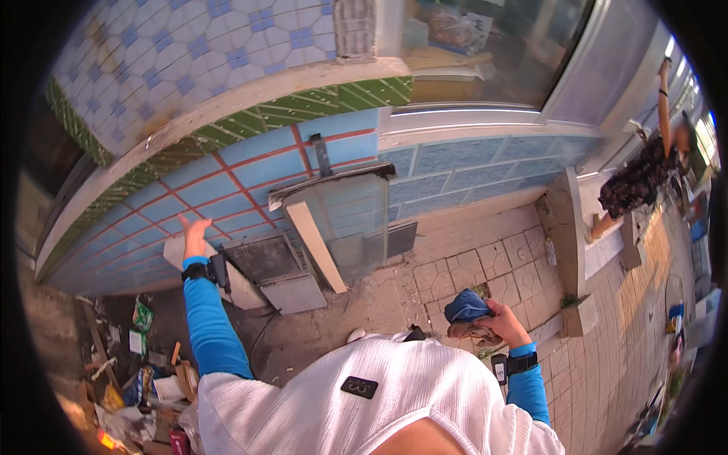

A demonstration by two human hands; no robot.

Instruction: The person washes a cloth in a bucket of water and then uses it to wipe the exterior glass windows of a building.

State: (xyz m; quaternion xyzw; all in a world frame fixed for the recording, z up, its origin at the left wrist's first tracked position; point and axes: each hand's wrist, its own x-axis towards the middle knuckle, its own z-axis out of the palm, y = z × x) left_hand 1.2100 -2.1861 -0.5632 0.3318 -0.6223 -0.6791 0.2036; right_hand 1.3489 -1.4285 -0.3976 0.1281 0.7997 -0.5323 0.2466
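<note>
My left hand (196, 230) is held out with fingers apart and nothing in it, in front of the blue tiled wall (250, 176). Below it a pale board (242, 281) leans beside a dark panel (264, 257). My right hand (503, 324) grips a bundled cloth (467, 307), blue on top and brown below, above the paving at the right. Between my hands, a glass pane (352, 227) and a wooden strip (315, 247) rest upright against the wall.
A heap of rubbish (142, 398) with cardboard and plastic lies at the lower left. A concrete step (569, 233) juts out at the right, with a clear bottle (550, 251) near it. Beyond it, a person (642, 170) in a dark patterned dress reaches up to a window.
</note>
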